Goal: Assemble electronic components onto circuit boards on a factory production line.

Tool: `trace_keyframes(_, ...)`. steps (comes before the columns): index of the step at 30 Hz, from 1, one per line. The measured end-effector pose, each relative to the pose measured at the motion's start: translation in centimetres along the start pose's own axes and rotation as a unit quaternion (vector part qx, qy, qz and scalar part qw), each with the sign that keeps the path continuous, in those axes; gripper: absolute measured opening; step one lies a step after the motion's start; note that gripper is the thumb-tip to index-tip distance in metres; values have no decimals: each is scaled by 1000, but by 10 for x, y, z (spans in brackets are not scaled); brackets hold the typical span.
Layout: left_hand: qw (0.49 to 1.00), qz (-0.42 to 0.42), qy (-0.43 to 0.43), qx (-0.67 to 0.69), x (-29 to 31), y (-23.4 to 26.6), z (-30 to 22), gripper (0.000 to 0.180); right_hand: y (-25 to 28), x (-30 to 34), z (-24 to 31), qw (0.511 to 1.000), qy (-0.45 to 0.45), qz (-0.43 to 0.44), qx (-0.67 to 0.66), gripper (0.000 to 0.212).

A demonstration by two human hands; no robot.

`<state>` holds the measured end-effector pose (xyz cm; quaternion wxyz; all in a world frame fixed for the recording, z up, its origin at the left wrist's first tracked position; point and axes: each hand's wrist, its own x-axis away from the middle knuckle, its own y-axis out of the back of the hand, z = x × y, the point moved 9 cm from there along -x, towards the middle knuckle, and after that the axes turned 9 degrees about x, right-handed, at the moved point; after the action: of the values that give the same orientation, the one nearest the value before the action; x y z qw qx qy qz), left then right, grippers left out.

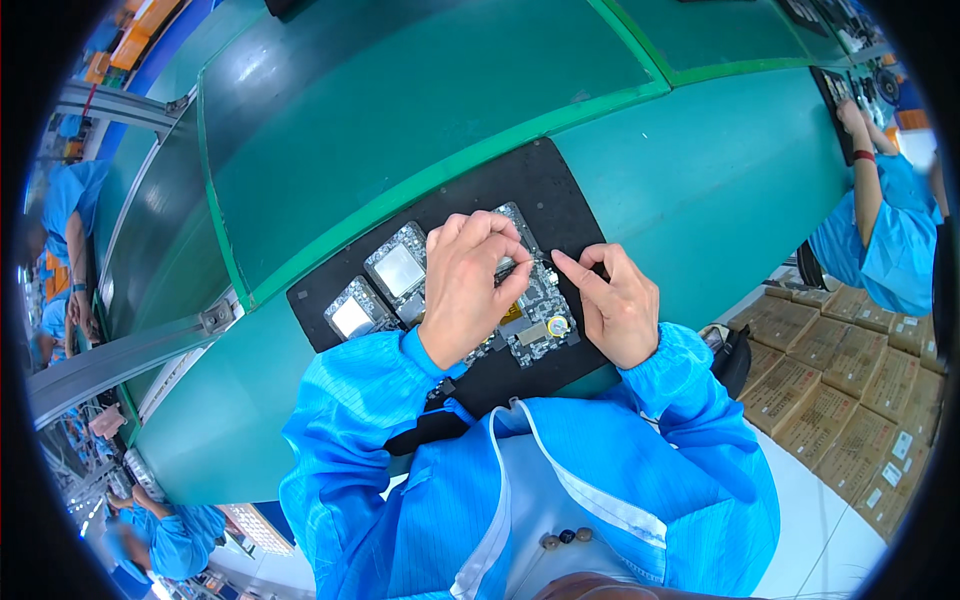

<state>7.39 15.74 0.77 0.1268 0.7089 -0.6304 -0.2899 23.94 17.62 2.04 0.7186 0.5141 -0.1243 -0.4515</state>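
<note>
A green circuit board (528,343) with a round yellow-rimmed part lies on a black mat (570,205) under my hands. My left hand (468,285) is over its left side, thumb and forefinger closed together near the board's upper part; whatever is between them is too small to make out. At the board's right edge, my right hand (622,310) has its thumb and fingers bent in close to a small connector; what they grip is hidden. Farther left on the mat are a board with a silver square shield (398,268) and another shielded board (352,318).
The mat rests on a green workbench (690,180), with a raised green rail (420,190) behind it. Stacked cardboard boxes (840,390) stand on the floor at right. Co-workers in blue sit at the far right (880,230) and left (70,220).
</note>
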Motion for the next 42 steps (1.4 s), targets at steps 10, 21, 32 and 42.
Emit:
trace_keyframes(10, 999, -19, -17, -24, -1, 0, -8, 10, -3, 3, 8, 998, 40, -8, 57, 59)
trace_keyframes(21, 997, -37, -51, -50, 1, 0, -15, 12, -13, 11, 23, 973, 132, 66, 176, 56)
trace_keyframes(32, 998, -25, -33, -50, 9, 59, -17, 23, 3, 3, -9, 999, -20, 10, -33, 54)
trace_keyframes(42, 992, -86, 81, -40, 43, 103, 26, 20, -20, 20, 65, 974, 174, 137, -52, 62)
